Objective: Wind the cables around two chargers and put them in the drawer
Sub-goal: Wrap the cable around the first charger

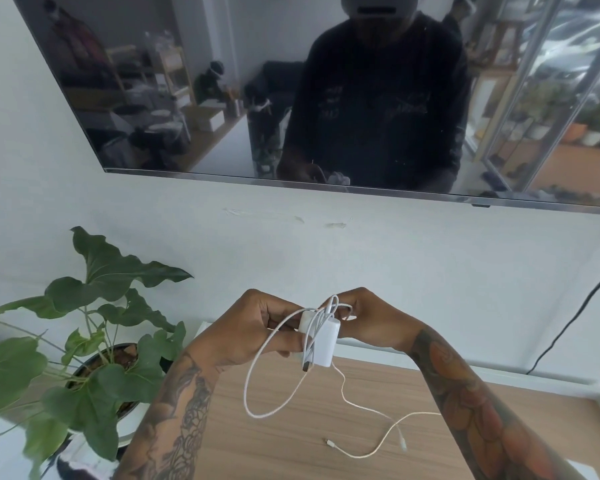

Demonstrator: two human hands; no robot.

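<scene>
I hold a white charger brick [323, 342] in the air above the wooden top [291, 438], a little in front of the wall. My left hand [253, 327] grips its left side. My right hand [374, 320] pinches the white cable [253, 386] at the brick's upper edge. Several turns of the cable lie across the brick, and one big loop hangs down to the left. A thinner white cable [378, 441] trails from under the brick onto the wooden top, ending in a small plug [327, 442]. No second charger and no drawer are in view.
A potted plant [94, 341] with broad green leaves stands at the left, close to my left forearm. A dark screen [222, 98] hangs on the white wall above. A black cord [575, 317] runs down the wall at the right. A white rim edges the wooden top at the right.
</scene>
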